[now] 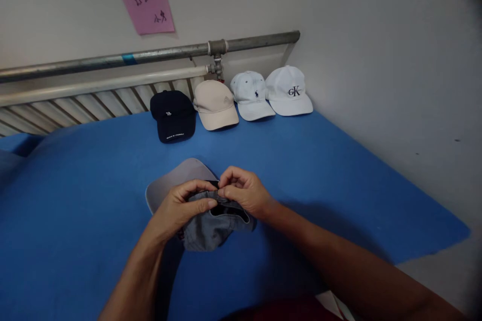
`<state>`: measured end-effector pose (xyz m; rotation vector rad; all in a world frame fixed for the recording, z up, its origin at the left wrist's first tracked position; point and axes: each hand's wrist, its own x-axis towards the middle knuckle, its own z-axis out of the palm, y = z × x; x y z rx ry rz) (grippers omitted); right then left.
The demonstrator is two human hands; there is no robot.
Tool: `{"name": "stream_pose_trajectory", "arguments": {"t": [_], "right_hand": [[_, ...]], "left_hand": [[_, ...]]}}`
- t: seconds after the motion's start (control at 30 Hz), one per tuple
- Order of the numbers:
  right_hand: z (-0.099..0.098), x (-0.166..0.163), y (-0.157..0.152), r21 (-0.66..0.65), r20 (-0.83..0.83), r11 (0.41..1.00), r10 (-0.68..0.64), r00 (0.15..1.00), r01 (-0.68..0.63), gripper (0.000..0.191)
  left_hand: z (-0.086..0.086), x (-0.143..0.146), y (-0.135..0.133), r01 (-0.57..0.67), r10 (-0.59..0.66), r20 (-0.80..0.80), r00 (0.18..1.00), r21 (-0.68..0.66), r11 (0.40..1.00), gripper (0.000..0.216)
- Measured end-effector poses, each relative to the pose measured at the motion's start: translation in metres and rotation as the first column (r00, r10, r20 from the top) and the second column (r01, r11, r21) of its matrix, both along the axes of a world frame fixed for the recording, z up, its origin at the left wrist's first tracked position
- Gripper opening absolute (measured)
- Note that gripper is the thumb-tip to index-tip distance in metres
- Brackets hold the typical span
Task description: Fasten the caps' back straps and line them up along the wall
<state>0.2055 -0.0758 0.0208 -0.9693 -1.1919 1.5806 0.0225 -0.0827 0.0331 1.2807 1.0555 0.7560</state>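
Note:
A grey baseball cap (211, 233) is held above the blue table, its back opening towards me and its brim pointing to the far left. My left hand (181, 205) pinches the cap's rear edge between thumb and fingers. On the other side of the pinch, my right hand (246, 190) closes thumb and forefinger on the cap's back strap, just above the dark opening. The fingertips of both hands nearly meet there. What exactly lies between them, strap end or buckle, is partly hidden by the fingers.
Along the back of the blue tabletop (94, 170) stand a navy cap (175, 115), a beige cap (214, 105), a pale cap with a small rider logo (250, 95) and a white cap (288, 90). Behind them run a radiator (101, 105) and a metal pipe (169, 52).

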Motion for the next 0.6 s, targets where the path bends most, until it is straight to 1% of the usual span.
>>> {"name": "stream_pose_trajectory", "arguments": {"t": [0.1, 0.17, 0.27, 0.33, 0.4, 0.5, 0.6], "right_hand": [[-0.0018, 0.0007, -0.0008, 0.053, 0.032, 0.998, -0.025, 0.999, 0.023, 0.01], [-0.0039, 0.0011, -0.0019, 0.134, 0.071, 0.99, -0.062, 0.996, 0.052, 0.008], [-0.0063, 0.0015, -0.0039, 0.289, 0.157, 0.954, -0.133, 0.979, 0.083, 0.005], [-0.0069, 0.0021, -0.0044, 0.324, 0.178, 0.944, -0.124, 0.976, 0.061, 0.005], [-0.0067, 0.0032, -0.0037, 0.29, 0.154, 0.956, -0.082, 0.985, 0.035, 0.005], [-0.0049, 0.0058, -0.0007, 0.198, 0.134, 0.98, -0.014, 0.991, -0.013, 0.006], [-0.0033, 0.0084, 0.0025, 0.106, 0.122, 0.991, 0.067, 0.99, -0.08, 0.008]], "left_hand": [[-0.0013, 0.001, -0.0009, -0.01, 0.012, -0.039, 0.999, 0.051, 0.999, 0.024], [-0.0027, 0.0023, -0.0008, -0.015, 0.021, -0.059, 0.998, 0.091, 0.996, 0.023], [-0.0038, 0.0046, -0.0006, -0.025, 0.038, -0.088, 0.995, 0.146, 0.989, 0.022], [-0.0036, 0.0057, -0.0007, -0.018, 0.042, -0.119, 0.992, 0.196, 0.981, 0.021], [-0.003, 0.0061, -0.001, 0.001, 0.043, -0.159, 0.986, 0.266, 0.964, 0.02], [-0.0014, 0.0061, -0.0018, 0.04, 0.039, -0.212, 0.976, 0.355, 0.934, 0.018], [0.0, 0.0064, -0.003, 0.05, 0.043, -0.238, 0.97, 0.373, 0.926, 0.018]]}}
